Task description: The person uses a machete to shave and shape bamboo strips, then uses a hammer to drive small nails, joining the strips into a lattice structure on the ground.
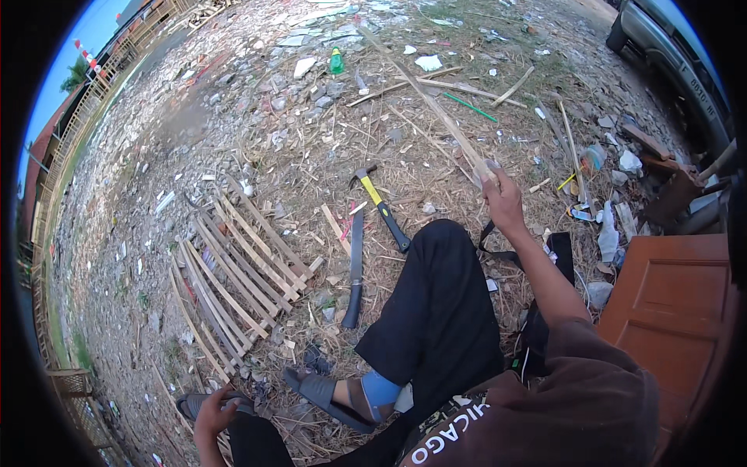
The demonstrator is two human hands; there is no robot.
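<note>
Remotely, I see the person's right hand (504, 198) clamped on the near end of a long wooden lath (440, 113), its far end reaching up and leftward over the littered ground. Low in my view, the left hand (212, 416) is beside a grey slide sandal (189, 405), its fingers bent; I cannot tell whether they grip anything. Left of the bent knee I make out a claw hammer (373, 192) with a yellow-and-black handle, its grip end close to the black trousers (443, 288). Just left of it lies a machete (357, 249), black handle toward the person. Further left, I find thin wooden slats (249, 263) laid roughly side by side. At right I see a reddish-brown panelled door (673, 303).
</note>
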